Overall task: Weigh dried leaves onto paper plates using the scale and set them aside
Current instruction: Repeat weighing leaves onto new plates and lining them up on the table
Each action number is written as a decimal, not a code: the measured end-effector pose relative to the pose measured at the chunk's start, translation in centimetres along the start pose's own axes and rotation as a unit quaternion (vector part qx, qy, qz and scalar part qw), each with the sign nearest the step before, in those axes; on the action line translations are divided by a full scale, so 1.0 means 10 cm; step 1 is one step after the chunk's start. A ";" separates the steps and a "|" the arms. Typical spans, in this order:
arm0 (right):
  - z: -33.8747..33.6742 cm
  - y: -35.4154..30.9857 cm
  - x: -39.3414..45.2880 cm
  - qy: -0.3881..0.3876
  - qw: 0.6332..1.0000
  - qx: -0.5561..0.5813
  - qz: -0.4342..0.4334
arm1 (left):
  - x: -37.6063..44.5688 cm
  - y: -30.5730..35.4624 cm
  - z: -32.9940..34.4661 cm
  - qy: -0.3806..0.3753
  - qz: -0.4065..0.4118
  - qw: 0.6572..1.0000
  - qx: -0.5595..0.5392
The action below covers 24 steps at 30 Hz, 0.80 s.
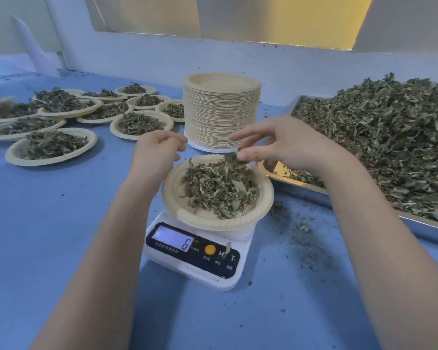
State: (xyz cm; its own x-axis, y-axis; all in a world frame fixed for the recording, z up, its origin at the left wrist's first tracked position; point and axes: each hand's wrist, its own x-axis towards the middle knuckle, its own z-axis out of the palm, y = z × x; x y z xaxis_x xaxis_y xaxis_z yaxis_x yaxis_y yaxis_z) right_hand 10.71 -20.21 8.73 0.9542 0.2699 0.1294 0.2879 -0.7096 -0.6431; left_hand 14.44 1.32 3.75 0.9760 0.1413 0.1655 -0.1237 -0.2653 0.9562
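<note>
Head view: blue table (61,223), with a big tray (415,228) of dried leaves (390,137) just right of the right hand (283,142). Stack of plates (221,109) sits behind both hands. The scale (195,251) reads 6, plate (185,198) on top. Right hand pinches a few leaves over it; left hand (157,150) is loosely curled, holding nothing.

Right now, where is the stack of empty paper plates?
In the head view, the stack of empty plates stands centre, just behind the scale, between the filled plates and the metal tray.
</note>
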 end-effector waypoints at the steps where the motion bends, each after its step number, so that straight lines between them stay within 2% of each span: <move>1: 0.01 0.02 0.01 0.009 1.000 -0.008 0.000 | -0.01 -0.02 0.01 -0.003 -0.006 1.000 -0.001; 10: 0.03 0.09 0.04 0.083 0.996 -0.015 0.003 | -0.03 -0.09 -0.01 -0.011 -0.036 0.999 -0.003; 24: 0.04 0.16 0.05 0.037 0.999 -0.025 0.018 | -0.03 -0.10 0.03 -0.010 -0.050 0.998 0.022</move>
State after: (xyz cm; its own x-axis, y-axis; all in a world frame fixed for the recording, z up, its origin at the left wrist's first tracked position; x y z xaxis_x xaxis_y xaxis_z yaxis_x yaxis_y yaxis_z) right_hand 11.65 -20.91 7.49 0.9666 0.1964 0.1644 0.2561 -0.7499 -0.6099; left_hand 14.28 1.26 2.69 0.9867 0.1496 0.0637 -0.0175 -0.2919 0.9563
